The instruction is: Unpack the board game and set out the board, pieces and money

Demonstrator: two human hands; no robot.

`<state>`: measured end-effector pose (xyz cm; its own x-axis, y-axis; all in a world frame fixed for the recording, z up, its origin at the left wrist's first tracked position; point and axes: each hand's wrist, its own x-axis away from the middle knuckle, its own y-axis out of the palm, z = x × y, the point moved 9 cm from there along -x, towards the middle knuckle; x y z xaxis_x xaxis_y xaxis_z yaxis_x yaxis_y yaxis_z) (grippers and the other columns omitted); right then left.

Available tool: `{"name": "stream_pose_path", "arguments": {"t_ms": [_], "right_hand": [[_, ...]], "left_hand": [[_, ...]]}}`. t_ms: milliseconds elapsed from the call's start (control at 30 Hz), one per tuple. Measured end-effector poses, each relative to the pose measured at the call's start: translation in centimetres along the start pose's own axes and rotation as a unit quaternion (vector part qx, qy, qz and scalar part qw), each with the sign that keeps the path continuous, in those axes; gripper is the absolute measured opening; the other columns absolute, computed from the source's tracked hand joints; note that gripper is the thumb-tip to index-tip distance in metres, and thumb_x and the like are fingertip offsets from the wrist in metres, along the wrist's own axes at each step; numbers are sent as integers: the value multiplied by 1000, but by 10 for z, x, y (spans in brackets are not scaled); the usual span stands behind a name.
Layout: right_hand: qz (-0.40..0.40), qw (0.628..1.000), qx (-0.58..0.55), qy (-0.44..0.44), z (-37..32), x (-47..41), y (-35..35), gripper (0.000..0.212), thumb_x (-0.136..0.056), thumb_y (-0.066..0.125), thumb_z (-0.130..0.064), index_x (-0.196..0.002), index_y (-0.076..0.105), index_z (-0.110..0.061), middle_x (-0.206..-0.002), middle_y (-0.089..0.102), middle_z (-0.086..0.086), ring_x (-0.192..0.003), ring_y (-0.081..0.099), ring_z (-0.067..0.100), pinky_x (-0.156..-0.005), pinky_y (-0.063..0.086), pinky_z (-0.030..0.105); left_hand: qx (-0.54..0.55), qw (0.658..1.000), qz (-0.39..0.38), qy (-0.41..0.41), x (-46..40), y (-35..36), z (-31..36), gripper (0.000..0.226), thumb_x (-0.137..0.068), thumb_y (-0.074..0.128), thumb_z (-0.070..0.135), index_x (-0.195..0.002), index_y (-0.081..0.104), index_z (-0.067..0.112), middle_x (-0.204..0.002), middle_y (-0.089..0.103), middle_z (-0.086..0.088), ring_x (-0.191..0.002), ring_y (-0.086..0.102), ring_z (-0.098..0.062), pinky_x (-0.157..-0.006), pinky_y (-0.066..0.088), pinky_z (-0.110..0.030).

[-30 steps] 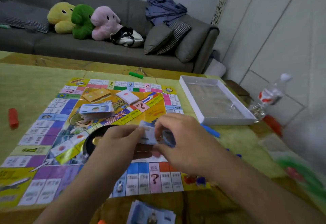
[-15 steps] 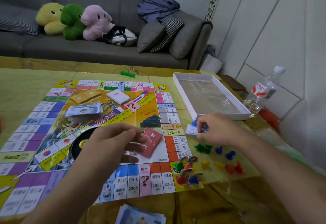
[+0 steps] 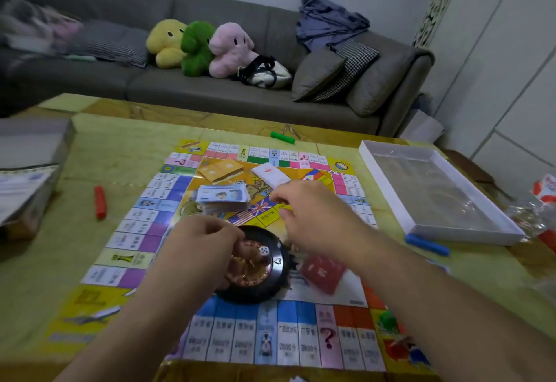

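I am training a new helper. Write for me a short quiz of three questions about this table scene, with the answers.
1. True or false: the white box tray lies on top of the game board.
2. Which stick lies nearest the tray: A red, B green, C blue?
3. Fill in: a white ____ sits inside the black spinner wheel.

Key:
1. False; it lies beside the board, on the right.
2. C, the blue stick.
3. die.

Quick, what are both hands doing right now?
Left hand: fingers curled at the black spinner; grip unclear.
Right hand: fingers curled; contents cannot be told.
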<state>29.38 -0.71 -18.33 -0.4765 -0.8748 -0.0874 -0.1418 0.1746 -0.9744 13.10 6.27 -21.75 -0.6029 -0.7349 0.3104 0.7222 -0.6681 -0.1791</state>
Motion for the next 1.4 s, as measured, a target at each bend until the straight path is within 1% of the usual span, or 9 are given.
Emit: {"name": "stream_pose_path", "arguments": {"t_ms": [233,633,800,1000,1100,1167,1233,1333,1400], "right_hand": [[24,982,151,-113,-79,-80,58,25,-96,64,-29,-117,69,-17,-117,63,5,-113,54,27,-89,48,40],[33,978,193,-76,-85,-88,60,13,-89,70,-29,-81,64,-20,-72,56,-1,-71,58,23,-59,46,31],[-5,992,122,-30,-75,-87,54,13,-96,63,-26,-98,75,-21,-89,70,1,-84,64,23,-73,60,40],[166,980,56,-91,-77,-54,3,31,-99,53,-24,-99,82,-13,-94,78,4,-88,68,26,-72,59,43],[229,957,53,-168,-94,-24,-13,38,-98,46,-26,-84,79,-13,-84,77,3,-79,67,25,-71,55,42],[199,951,72,-224,-110,-8,-5,28,-99,53,-24,-82,76,-17,-83,73,-1,-82,63,22,-77,49,41],[147,959,29,-241,-116,-4,3,29,-101,53,-29,-89,78,-20,-89,74,-6,-91,61,18,-85,46,39],[130,977,-98,-139,-93,-25,0,28,-102,54,-27,-102,80,-16,-104,77,-3,-102,63,16,-91,52,39],[81,992,-32,-88,-85,-48,13,26,-103,56,-26,-118,75,-18,-120,72,-2,-115,60,19,-98,53,42]], "left_hand": [[95,994,22,-57,-23,-36,-3,16,-97,58,5,-92,73,2,-63,72,-8,-54,59,-23,-53,46,-28],[141,986,8,-94,-32,-41,-4,13,-98,62,7,-96,73,1,-72,71,-12,-54,59,-23,-55,48,-28],[142,986,14,-86,-32,-47,-4,13,-96,61,4,-92,73,0,-72,71,-12,-57,59,-24,-57,48,-29],[197,977,21,-82,-31,-50,-7,16,-99,60,7,-96,71,-5,-77,77,-16,-65,70,-31,-59,60,-36],[284,953,-19,-104,-30,-37,-9,41,-103,60,33,-103,69,-7,-91,78,-23,-80,78,-36,-69,65,-45],[304,947,-23,-100,-30,-36,-10,44,-102,61,34,-102,68,-9,-86,78,-25,-77,79,-36,-69,64,-45],[298,949,2,-99,-29,-42,-13,26,-104,53,7,-101,61,-17,-78,74,-31,-62,76,-35,-54,64,-42],[271,956,46,-105,-28,-54,-21,22,-103,36,-7,-116,50,-18,-87,70,-40,-61,76,-40,-51,63,-46],[262,958,65,-97,-28,-59,-21,30,-105,36,-5,-131,46,-16,-94,69,-40,-65,76,-40,-50,62,-46]]}}
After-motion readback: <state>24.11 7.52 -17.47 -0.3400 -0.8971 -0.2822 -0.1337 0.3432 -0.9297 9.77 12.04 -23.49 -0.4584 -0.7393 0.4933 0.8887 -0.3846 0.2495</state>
